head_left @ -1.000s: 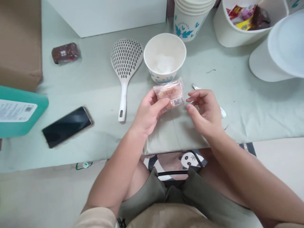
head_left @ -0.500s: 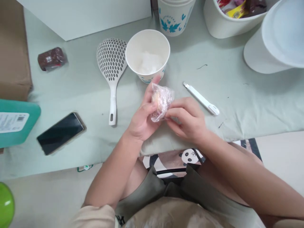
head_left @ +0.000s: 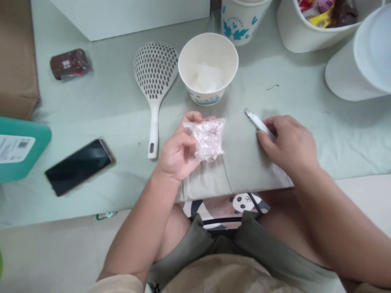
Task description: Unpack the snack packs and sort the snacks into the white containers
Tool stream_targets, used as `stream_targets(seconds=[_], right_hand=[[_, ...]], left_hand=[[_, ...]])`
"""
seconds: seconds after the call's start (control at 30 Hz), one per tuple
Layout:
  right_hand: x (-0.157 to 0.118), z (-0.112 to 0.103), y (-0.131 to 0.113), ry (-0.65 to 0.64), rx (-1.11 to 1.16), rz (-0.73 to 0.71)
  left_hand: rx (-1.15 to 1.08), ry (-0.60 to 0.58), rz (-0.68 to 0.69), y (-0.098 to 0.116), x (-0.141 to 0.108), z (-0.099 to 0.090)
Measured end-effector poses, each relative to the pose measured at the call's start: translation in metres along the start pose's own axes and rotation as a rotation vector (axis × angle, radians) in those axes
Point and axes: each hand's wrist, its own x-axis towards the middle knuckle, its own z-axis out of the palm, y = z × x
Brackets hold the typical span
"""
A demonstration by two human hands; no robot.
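Note:
My left hand (head_left: 180, 152) holds a small crinkled clear plastic packet (head_left: 209, 139) between thumb and fingers, over the cloth near the table's front edge. To the right, my right hand (head_left: 288, 140) has its thumb and fingers closed round the handle of a white utility knife (head_left: 258, 122); the knife lies on the cloth with its tip pointing up and left. Just beyond the packet stands a white paper cup (head_left: 208, 61) with something whitish inside. A white slotted skimmer (head_left: 155, 73) lies left of the cup.
A dark phone (head_left: 80, 167), a brown wrapped packet (head_left: 69, 64) and a green container (head_left: 24, 148) are on the left. Stacked cups (head_left: 244, 20), a bin of colourful packets (head_left: 305, 38) and a white lidded container (head_left: 345, 67) stand behind and right. A white box (head_left: 131, 16) is at the back.
My right hand has left the packet, moved right and closed on the knife. The packet stays in my left hand, now turned flatter. The view has shifted slightly.

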Motion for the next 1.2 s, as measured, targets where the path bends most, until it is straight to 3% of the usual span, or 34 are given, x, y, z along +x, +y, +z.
stream_targets(seconds=[0.1,0.2,0.3,0.4,0.5,0.67,1.2], right_hand=[[-0.002,-0.008,-0.021,-0.06,0.076,0.097],[-0.009,-0.014,-0.041,-0.211,0.452,0.165],[-0.023,-0.011,-0.053,-0.453,0.917,0.103],[-0.036,-0.004,-0.062,-0.571,1.123,-0.033],[-0.042,0.002,-0.069,-0.61,1.14,-0.077],[-0.039,0.005,-0.072,-0.582,1.127,0.024],[-0.031,-0.004,-0.077,-0.774,1.055,0.074]], left_hand=[[0.019,-0.046,-0.027,-0.002,0.001,0.0],[0.083,-0.033,0.039,-0.006,0.003,0.0],[0.167,0.0,0.107,-0.013,0.004,0.003],[0.229,0.014,0.111,-0.02,0.004,0.005],[0.249,-0.009,0.118,-0.026,0.003,0.006],[0.277,-0.042,0.17,-0.031,0.004,0.003],[0.251,0.063,0.243,-0.027,0.008,-0.001]])
